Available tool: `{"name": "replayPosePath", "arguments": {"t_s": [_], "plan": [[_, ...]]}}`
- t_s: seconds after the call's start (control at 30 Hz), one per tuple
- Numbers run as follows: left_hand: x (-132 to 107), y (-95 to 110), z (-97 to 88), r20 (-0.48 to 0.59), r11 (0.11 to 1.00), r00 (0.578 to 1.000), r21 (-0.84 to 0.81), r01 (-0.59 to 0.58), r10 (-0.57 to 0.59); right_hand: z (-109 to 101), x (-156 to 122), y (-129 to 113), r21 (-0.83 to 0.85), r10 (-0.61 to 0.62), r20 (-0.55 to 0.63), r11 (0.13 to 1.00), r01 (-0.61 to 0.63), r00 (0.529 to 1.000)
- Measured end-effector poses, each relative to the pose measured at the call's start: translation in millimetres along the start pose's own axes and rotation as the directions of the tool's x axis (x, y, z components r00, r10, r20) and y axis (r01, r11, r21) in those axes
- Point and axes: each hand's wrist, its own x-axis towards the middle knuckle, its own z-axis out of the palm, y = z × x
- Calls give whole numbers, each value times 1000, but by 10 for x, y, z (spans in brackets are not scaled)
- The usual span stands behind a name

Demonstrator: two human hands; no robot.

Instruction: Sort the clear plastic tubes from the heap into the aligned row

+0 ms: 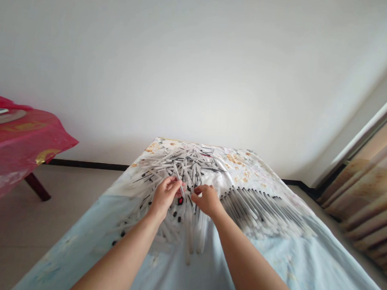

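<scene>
My left hand [164, 197] is closed in a pinch around a whitish, translucent pen barrel [177, 175], which tilts up and away over the pile. Just to its right, my right hand [209, 200] has its thumb and fingertips together; whatever they hold is too small to make out. Beyond both hands spreads a loose heap of white pen barrels [166, 161] mixed with thin black rods. Small black caps [179, 219] and a red-and-black piece [180, 201] lie between my forearms. Several barrels [189, 241] point toward me below the hands.
A slanted row of black-tipped pens [258, 208] lies side by side on the right of the cloth-covered table [258, 267]. At left stands another table with a red cover [27, 130]. A wall [198, 66] rises behind, and a curtain [370, 204] hangs at right.
</scene>
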Motion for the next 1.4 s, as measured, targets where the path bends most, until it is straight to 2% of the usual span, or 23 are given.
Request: {"name": "replayPosePath", "arguments": {"t_s": [0.1, 0.23, 0.47, 0.77, 0.9, 1.03, 1.27, 1.4], "plan": [[4, 14, 7, -4, 996, 1000, -92, -9, 9, -49, -106, 100, 252, -29, 18, 967, 24, 999], [3, 4, 18, 28, 973, 999, -227, 35, -29, -54, -219, 191, 346, -32, 66, 938, 7, 997], [-4, -41, 9, 68, 974, 997, -220, 53, -39, -124, -250, 160, 300, -149, 65, 946, 123, 987], [-45, -77, 66, 88, 984, 996, -173, 46, -31, -155, -262, 116, 306, -177, 69, 940, 148, 982], [-60, -69, 79, 116, 984, 993, -169, 55, -35, -152, -270, 98, 288, -185, 29, 943, 169, 982], [-70, -79, 87, 107, 986, 994, -165, 27, -9, -126, -290, 74, 216, -200, -23, 956, 200, 980], [-69, -187, 103, 12, 994, 1000, -104, -18, 20, -81, -299, 84, 49, -173, -131, 982, 181, 976], [-65, -188, 110, -13, 993, 1000, -122, 8, -10, -72, -317, 83, -73, -218, -125, 975, 210, 968]]}}
